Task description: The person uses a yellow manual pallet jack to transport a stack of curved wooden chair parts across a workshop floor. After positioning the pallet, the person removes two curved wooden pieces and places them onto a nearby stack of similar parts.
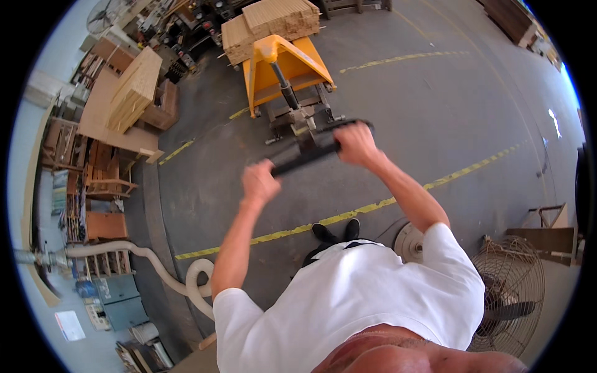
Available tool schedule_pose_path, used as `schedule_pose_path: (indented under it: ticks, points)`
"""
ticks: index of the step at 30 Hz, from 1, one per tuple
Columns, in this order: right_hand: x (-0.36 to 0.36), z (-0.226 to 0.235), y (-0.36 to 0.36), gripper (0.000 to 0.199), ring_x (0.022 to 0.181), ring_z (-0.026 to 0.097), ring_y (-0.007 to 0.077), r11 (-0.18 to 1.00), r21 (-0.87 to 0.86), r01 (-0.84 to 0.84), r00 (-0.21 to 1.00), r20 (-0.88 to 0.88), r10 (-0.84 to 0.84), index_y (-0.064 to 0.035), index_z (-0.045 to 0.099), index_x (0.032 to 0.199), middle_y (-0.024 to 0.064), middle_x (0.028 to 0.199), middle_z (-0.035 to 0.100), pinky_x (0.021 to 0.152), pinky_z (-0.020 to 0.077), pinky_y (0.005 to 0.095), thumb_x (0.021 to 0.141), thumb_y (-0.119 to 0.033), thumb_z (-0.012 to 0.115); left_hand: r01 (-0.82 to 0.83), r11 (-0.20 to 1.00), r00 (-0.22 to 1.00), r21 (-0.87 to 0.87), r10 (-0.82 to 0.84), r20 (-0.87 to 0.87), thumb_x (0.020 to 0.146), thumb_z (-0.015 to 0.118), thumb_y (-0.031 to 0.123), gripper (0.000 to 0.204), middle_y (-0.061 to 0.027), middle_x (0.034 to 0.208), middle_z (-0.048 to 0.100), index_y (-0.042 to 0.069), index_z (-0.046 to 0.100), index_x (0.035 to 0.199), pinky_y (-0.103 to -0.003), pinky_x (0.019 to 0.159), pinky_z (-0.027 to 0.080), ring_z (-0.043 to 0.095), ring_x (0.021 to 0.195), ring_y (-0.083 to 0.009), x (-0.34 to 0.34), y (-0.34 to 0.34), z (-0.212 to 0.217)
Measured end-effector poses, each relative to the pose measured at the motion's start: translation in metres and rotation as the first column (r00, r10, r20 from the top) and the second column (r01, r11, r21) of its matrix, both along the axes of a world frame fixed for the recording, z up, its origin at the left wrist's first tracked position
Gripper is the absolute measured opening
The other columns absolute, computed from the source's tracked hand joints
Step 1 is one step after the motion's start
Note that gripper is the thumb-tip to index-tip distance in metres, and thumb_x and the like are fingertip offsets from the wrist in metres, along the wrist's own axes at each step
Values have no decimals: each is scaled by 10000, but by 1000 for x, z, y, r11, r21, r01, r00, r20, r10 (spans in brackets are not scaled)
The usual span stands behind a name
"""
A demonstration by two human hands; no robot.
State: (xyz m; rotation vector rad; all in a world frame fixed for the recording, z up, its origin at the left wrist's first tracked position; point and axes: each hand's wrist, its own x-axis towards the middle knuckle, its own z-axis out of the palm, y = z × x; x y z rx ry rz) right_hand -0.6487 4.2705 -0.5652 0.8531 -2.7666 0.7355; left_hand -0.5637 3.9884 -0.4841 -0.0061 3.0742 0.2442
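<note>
Both my arms are stretched forward to the black handle (306, 160) of a yellow pallet truck (264, 87). My left hand (260, 181) is closed round the handle's left end. Round its right end, farther forward, my right hand (357, 143) is closed too. The handle lies tilted, its right side farther from me, and is slightly blurred. Beyond it stand the truck's dark hydraulic column (286, 87) and yellow frame. Stacks of light wooden strips (283, 18) sit at the truck's far side; what bears them is mostly hidden.
Yellow tape lines (367, 208) cross the grey floor, one just ahead of my shoes (336, 232). To the left are stacked boards (134, 90), a wooden chair (106, 168) and a pale flexible hose (149, 255). A large caged fan (507, 298) stands close on my right.
</note>
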Motion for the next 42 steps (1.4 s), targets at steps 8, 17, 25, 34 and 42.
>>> schedule_pose_path:
  ticks: [8, 17, 25, 34, 42]
  points:
    - [176, -144, 24, 249, 896, 654, 298, 984, 167, -68, 974, 223, 30, -127, 625, 826, 89, 854, 656, 807, 450, 457, 603, -185, 721, 137, 984, 982, -111, -120, 149, 607, 711, 128, 159, -140, 787, 639, 97, 657, 753, -481, 748, 452, 615, 825, -362, 160, 17, -160]
    - [-18, 5, 0, 128, 786, 656, 331, 996, -61, 62, 996, -67, -66, -94, 618, 703, 109, 750, 666, 705, 455, 460, 593, -127, 674, -1, 1000, 995, 27, 4, -100, 646, 784, 181, 245, -175, 887, 695, 88, 671, 843, -487, 738, 519, 658, 871, -388, -18, -2, -1]
    - [181, -160, 25, 335, 997, 651, 266, 936, 306, -173, 906, 422, 30, -123, 656, 913, 75, 942, 681, 861, 438, 425, 621, -257, 752, 146, 985, 973, -94, -126, 195, 630, 742, 161, 179, -126, 819, 666, 107, 683, 790, -451, 783, 459, 636, 871, -341, 173, 20, -179]
    - [-23, 13, -2, 120, 778, 650, 334, 991, -124, 40, 990, -126, -56, -94, 627, 703, 120, 727, 652, 715, 454, 448, 601, -136, 677, 1, 1000, 965, -2, -1, -264, 635, 737, 124, 211, -160, 866, 690, 77, 677, 831, -494, 749, 492, 647, 842, -398, -19, -3, -5]
    - [172, -151, 27, 265, 920, 655, 297, 981, 185, -56, 964, 267, 5, -124, 662, 846, 81, 861, 665, 858, 453, 440, 597, -179, 731, 83, 995, 996, -58, -81, 50, 626, 729, 133, 177, -114, 845, 650, 112, 668, 791, -473, 785, 446, 605, 888, -339, 177, 17, -196]
